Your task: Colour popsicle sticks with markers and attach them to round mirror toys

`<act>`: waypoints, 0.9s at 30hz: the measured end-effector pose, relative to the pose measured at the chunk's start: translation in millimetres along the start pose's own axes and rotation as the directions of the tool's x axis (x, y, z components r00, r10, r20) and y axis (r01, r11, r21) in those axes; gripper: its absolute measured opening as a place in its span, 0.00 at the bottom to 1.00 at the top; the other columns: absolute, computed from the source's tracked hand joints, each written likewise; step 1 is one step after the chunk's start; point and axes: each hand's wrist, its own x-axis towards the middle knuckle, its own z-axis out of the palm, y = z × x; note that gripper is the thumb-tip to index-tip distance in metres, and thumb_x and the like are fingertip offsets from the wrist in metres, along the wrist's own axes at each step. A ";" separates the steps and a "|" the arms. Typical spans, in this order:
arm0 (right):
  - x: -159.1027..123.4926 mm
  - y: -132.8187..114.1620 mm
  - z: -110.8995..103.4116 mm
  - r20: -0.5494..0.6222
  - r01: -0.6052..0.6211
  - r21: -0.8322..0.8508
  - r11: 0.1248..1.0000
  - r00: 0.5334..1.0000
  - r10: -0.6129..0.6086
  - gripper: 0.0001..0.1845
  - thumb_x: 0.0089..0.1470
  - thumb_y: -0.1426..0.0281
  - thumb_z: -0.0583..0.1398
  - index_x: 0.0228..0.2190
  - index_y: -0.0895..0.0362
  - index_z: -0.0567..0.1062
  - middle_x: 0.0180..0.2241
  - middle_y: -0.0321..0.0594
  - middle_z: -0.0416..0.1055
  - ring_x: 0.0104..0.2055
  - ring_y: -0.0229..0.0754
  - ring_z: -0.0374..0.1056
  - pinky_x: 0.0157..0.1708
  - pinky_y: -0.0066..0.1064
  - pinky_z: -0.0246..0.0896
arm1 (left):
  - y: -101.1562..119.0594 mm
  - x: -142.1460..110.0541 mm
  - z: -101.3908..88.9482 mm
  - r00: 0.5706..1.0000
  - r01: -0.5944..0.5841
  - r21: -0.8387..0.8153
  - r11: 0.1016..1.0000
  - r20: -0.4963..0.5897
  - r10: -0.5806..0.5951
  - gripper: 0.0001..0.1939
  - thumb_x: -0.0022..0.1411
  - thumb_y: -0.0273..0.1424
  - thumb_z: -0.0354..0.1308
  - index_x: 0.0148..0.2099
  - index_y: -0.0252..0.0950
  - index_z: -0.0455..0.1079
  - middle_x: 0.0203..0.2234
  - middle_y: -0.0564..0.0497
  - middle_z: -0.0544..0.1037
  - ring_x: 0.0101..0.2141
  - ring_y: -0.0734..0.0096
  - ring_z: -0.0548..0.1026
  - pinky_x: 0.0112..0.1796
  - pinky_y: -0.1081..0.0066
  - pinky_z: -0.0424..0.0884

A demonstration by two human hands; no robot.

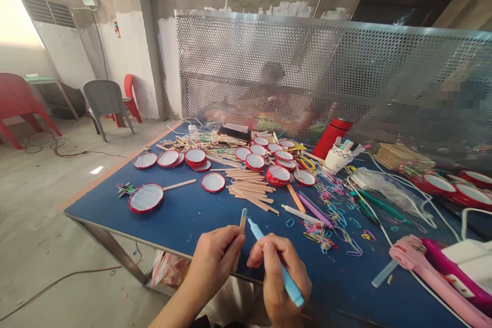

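Near the table's front edge, my left hand [219,253] pinches a wooden craft stick [243,220] whose top end is coloured blue. Held in my right hand [282,274] is a light blue marker [288,284], its tip pointing up and left, close beside the stick's coloured end. Whether tip and stick touch I cannot tell. Beyond both hands lies a pile of plain craft sticks [249,187]. A round red-rimmed disc [213,182] lies left of the pile, and another disc [146,198] has a stick across to its right. An orange marker [295,198], a purple one [315,210] and a white one [302,214] lie to the right.
Colourful rubber bands [334,205] are scattered at the right, near green-handled pliers [384,205]. A paper cup [338,158] of markers stands by a red bottle [332,138]. A pink glue gun [426,271] lies front right. A perforated metal screen [230,61] borders the back; a person sits behind it.
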 end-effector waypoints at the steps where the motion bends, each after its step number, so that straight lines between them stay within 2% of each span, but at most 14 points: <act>1: 0.0 0.3 -0.1 -0.015 -0.011 0.010 1.000 1.000 0.011 0.12 0.69 0.72 0.54 0.33 0.53 0.74 0.21 0.30 0.71 0.21 0.34 0.68 0.24 0.26 0.65 | 0.0 0.2 -0.1 1.000 0.004 0.000 1.000 0.002 -0.004 0.17 0.70 0.34 0.48 0.27 0.39 0.60 0.19 0.58 0.64 0.22 0.76 0.62 0.26 0.76 0.57; 6: 1.8 0.4 0.4 0.040 0.051 -0.018 0.999 0.998 -0.050 0.12 0.68 0.73 0.55 0.31 0.53 0.72 0.22 0.30 0.72 0.23 0.35 0.69 0.28 0.27 0.67 | 1.0 1.3 -0.7 0.999 0.037 0.010 0.999 0.021 -0.037 0.17 0.69 0.36 0.47 0.27 0.39 0.61 0.20 0.57 0.65 0.23 0.74 0.62 0.27 0.75 0.58; 11: 3.1 -0.2 0.8 0.002 0.009 0.009 1.000 1.000 -0.009 0.13 0.69 0.73 0.54 0.31 0.52 0.72 0.21 0.29 0.71 0.22 0.34 0.69 0.26 0.26 0.65 | 2.2 0.9 -1.2 0.999 0.036 -0.006 0.999 0.023 -0.036 0.17 0.69 0.36 0.47 0.26 0.39 0.60 0.19 0.58 0.63 0.22 0.75 0.61 0.27 0.75 0.57; 16: -0.2 2.5 -0.1 0.038 0.018 0.008 1.000 0.999 -0.019 0.12 0.68 0.72 0.55 0.32 0.53 0.73 0.22 0.30 0.72 0.23 0.35 0.69 0.28 0.27 0.66 | 1.0 0.4 -0.6 0.999 0.040 -0.006 0.999 0.027 -0.040 0.17 0.69 0.36 0.47 0.27 0.39 0.60 0.20 0.58 0.64 0.23 0.75 0.62 0.27 0.75 0.57; 20: -1.4 5.4 0.1 -0.013 -0.028 0.062 0.998 0.999 0.029 0.12 0.69 0.73 0.54 0.33 0.53 0.74 0.23 0.30 0.71 0.24 0.35 0.69 0.26 0.27 0.65 | 1.1 1.3 -0.7 0.999 0.037 -0.008 0.999 0.020 -0.037 0.17 0.69 0.36 0.48 0.26 0.39 0.59 0.19 0.58 0.63 0.22 0.75 0.61 0.27 0.75 0.56; 27: 5.6 -1.1 1.8 0.034 0.038 0.041 0.998 0.999 -0.040 0.12 0.68 0.73 0.54 0.32 0.52 0.72 0.23 0.30 0.71 0.24 0.35 0.68 0.29 0.28 0.65 | 3.3 1.9 -2.6 0.999 0.039 -0.012 0.999 0.038 -0.039 0.18 0.70 0.36 0.47 0.26 0.39 0.60 0.20 0.58 0.65 0.23 0.75 0.62 0.27 0.75 0.57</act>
